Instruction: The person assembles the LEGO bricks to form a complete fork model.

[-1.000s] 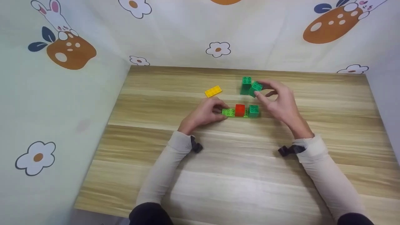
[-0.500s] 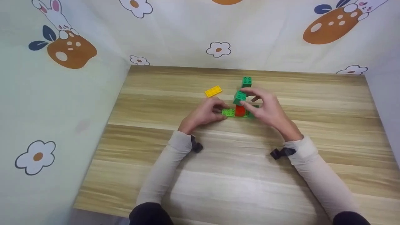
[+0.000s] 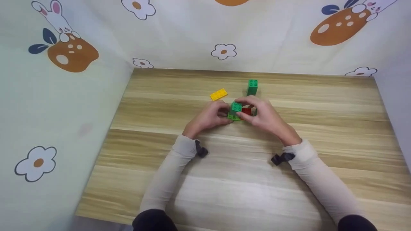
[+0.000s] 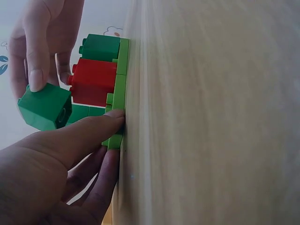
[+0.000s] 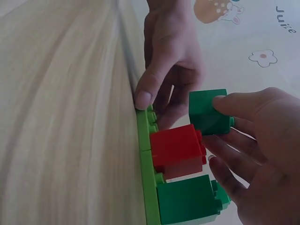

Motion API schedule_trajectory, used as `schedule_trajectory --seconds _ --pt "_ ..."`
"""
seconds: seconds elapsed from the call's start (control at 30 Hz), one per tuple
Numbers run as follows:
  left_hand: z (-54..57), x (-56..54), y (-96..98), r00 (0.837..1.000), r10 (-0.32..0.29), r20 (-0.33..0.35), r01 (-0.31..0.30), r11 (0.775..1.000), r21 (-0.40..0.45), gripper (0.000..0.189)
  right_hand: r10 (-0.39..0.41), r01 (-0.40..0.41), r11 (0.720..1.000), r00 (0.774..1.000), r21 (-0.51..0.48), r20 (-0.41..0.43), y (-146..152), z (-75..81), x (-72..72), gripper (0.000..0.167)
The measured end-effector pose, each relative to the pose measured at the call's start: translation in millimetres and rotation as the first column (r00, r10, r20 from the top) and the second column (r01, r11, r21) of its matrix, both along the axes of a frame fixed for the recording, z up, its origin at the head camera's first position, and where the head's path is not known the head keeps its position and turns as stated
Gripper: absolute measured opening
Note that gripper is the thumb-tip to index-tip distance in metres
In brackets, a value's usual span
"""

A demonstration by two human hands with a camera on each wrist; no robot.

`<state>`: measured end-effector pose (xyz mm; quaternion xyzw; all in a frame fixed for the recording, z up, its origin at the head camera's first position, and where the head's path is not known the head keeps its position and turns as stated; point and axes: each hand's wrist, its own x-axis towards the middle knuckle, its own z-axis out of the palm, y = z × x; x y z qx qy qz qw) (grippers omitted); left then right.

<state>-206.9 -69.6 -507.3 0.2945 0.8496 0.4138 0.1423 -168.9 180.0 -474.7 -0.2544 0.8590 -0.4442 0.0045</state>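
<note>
My left hand [image 3: 212,114] grips the left end of a light green toy-brick base [image 4: 120,86], thumb on its near side; a seam shows along its length. A red brick [image 5: 176,150] sits on the middle, and a dark green brick [image 5: 185,199] on the right end. Between thumb and fingers, my right hand [image 3: 261,112] pinches another dark green brick [image 3: 236,107], held over the base's left part beside the red one. Both wrist views show this held brick [image 4: 44,107] raised clear of the base's studs and tilted.
Behind the hands a tall green brick stack [image 3: 252,87] stands upright on the wooden table [image 3: 244,179]. A flat yellow plate [image 3: 219,94] lies to its left, just beyond the left hand. A patterned wall covering [image 3: 179,35] borders the table's back and left side.
My right hand has carried the green brick from beside the tall stack, leftward and nearer, across the red brick to above the base's left part. My left hand has stayed in place.
</note>
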Motion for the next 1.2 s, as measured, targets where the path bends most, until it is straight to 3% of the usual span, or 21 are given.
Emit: schedule_trajectory --seconds 0.4,0.63,0.87,1.2 --pt "-2.0 0.0 -2.9 0.998 -0.007 0.057 0.004 0.999 0.037 0.031 0.008 -0.005 0.998 0.999 0.064 -0.051 -8.9 -6.2 0.6 0.038" --pt "-1.8 -0.2 -2.6 1.000 -0.017 -0.016 0.017 1.000 0.014 0.031 -0.030 0.047 0.990 0.992 0.133 -0.125 -12.4 -11.8 1.4 0.034" --pt "-1.8 -1.0 -2.6 0.999 -0.030 0.016 0.029 0.999 0.040 0.034 -0.059 0.082 0.984 0.987 0.157 -0.147 -15.5 -15.1 3.8 0.033" --pt "-3.2 -2.8 -1.9 1.000 -0.029 -0.010 0.030 0.999 0.030 0.035 -0.077 0.105 0.978 0.985 0.181 -0.156 -16.2 -15.0 3.8 0.032"
